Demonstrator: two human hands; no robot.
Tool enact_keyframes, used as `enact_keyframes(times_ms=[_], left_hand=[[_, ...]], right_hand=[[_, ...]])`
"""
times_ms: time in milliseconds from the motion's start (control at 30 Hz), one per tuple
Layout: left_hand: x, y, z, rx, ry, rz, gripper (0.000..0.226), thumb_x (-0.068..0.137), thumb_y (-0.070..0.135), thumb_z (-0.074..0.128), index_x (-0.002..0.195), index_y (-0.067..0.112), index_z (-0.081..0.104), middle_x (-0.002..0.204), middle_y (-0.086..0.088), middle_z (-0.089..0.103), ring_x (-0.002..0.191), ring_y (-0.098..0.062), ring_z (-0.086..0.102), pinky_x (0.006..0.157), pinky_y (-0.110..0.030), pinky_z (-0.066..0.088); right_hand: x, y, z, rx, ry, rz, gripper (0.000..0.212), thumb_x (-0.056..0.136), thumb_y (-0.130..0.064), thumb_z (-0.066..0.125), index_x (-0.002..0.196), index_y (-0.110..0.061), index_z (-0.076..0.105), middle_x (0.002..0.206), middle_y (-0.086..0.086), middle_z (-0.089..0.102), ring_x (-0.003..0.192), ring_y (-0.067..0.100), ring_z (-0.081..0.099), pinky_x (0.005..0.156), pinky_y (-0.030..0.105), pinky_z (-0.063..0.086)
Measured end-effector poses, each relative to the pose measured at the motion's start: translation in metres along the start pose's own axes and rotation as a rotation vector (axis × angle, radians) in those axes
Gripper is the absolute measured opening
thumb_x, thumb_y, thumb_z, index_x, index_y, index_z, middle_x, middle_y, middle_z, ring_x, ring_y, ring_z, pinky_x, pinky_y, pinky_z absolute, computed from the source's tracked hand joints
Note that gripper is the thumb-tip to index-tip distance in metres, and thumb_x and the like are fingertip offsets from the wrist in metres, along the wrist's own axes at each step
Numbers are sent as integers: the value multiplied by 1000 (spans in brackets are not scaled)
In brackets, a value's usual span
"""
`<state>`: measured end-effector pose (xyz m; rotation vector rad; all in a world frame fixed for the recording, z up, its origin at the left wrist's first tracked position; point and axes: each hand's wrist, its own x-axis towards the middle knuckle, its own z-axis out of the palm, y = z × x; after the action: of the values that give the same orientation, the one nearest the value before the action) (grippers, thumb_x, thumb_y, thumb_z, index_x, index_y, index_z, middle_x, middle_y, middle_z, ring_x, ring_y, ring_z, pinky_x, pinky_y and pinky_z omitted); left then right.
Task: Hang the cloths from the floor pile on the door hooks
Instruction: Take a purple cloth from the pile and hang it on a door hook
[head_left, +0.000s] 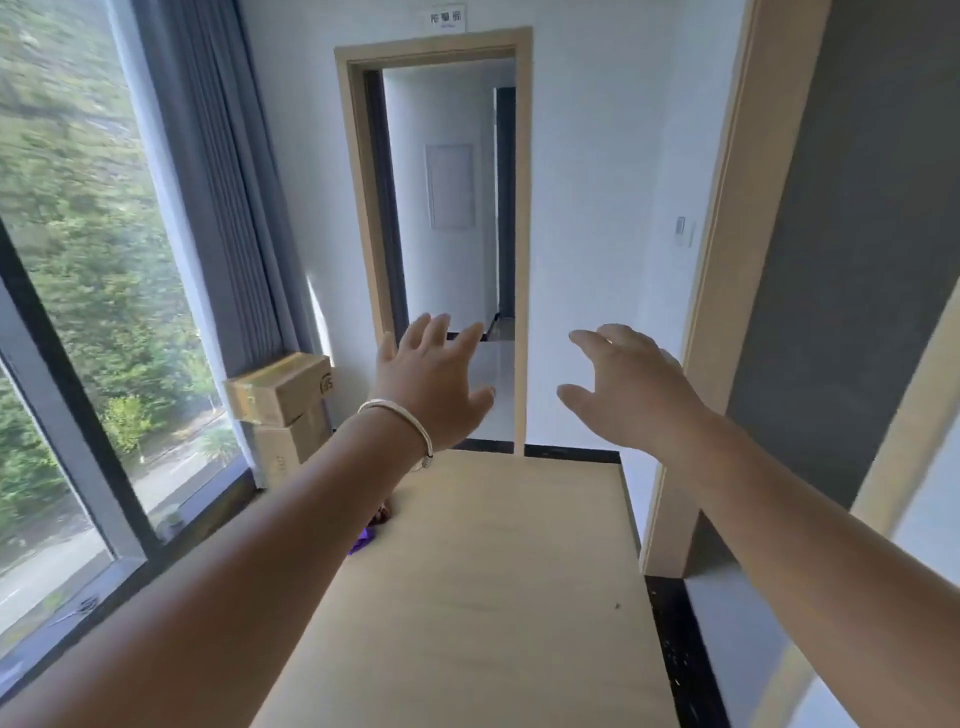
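Two empty hands, left (434, 384) and right (631, 387), fingers spread, above the pale door (483, 597) stretching lengthwise away

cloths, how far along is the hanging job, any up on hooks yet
Done: nothing visible. No cloth hangs anywhere in view, and no door hooks show. In hand: nothing. The left hand and right hand are both open and empty, raised over the wooden surface. Left: seemingly everything. Only a scrap of purple fabric peeks out beside the left forearm; the floor pile itself is out of view.
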<state>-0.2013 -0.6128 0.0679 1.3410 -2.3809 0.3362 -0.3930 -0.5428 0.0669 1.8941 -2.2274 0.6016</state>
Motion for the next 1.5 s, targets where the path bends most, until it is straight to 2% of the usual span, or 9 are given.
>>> enact_keyframes(times_ms=[167, 333, 467, 600, 967, 1100, 1333, 1500], left_hand=[[2, 14, 41, -173, -68, -6, 71, 89, 61, 43, 149, 35, 16, 158, -4, 17, 147, -24, 7, 117, -55, 14], [8, 18, 75, -138, -162, 29, 71, 90, 61, 42, 149, 37, 10, 160, -5, 8, 148, -23, -3, 117, -58, 8], [37, 8, 92, -191, -82, 62, 72, 89, 63, 40, 149, 37, 9, 160, -5, 8, 148, -23, -3, 117, -57, 6], [76, -11, 105, -262, -21, 79, 72, 89, 65, 37, 149, 37, 8, 160, -3, 8, 148, -22, -4, 118, -56, 7], [193, -85, 161, -310, -83, 45, 72, 89, 64, 38, 149, 39, 5, 159, -1, 7, 147, -22, -5, 117, -52, 3], [230, -94, 172, -342, -80, 58, 73, 90, 63, 41, 149, 39, 6, 159, -1, 8, 147, -20, -5, 117, -51, 4], [293, -104, 193, -309, -42, 79, 71, 90, 61, 40, 148, 38, 6, 158, 0, 9, 147, -21, -5, 117, -52, 4], [344, -101, 214, -262, -75, 71, 71, 91, 61, 40, 149, 38, 6, 160, -1, 5, 147, -22, -8, 117, -52, 2]], right_hand=[[-6, 18, 36, 129, -33, 63, 63, 92, -42, 52, 148, -28, 27, 156, 2, 22, 143, 20, 17, 114, 45, 24], [-4, 25, 69, 129, -69, 117, 63, 93, -41, 50, 149, -29, 23, 157, 1, 20, 144, 18, 11, 115, 45, 21], [22, 27, 79, 101, -11, 145, 60, 92, -41, 51, 147, -30, 29, 154, -2, 26, 143, 17, 17, 115, 43, 22], [65, 14, 89, 111, 17, 156, 60, 92, -43, 52, 146, -32, 30, 154, -4, 27, 143, 14, 18, 115, 43, 23], [200, -7, 130, 139, -8, 136, 60, 93, -45, 51, 147, -36, 27, 155, -9, 22, 142, 7, 11, 116, 39, 20], [238, 2, 131, 105, -43, 153, 61, 93, -44, 50, 148, -36, 25, 156, -9, 20, 144, 8, 10, 117, 37, 17], [304, 24, 143, 96, 13, 139, 60, 93, -43, 50, 148, -36, 25, 156, -9, 20, 143, 7, 10, 116, 35, 17], [355, 55, 164, 105, -32, 133, 60, 94, -44, 50, 148, -35, 25, 157, -7, 19, 144, 9, 10, 117, 36, 17]])
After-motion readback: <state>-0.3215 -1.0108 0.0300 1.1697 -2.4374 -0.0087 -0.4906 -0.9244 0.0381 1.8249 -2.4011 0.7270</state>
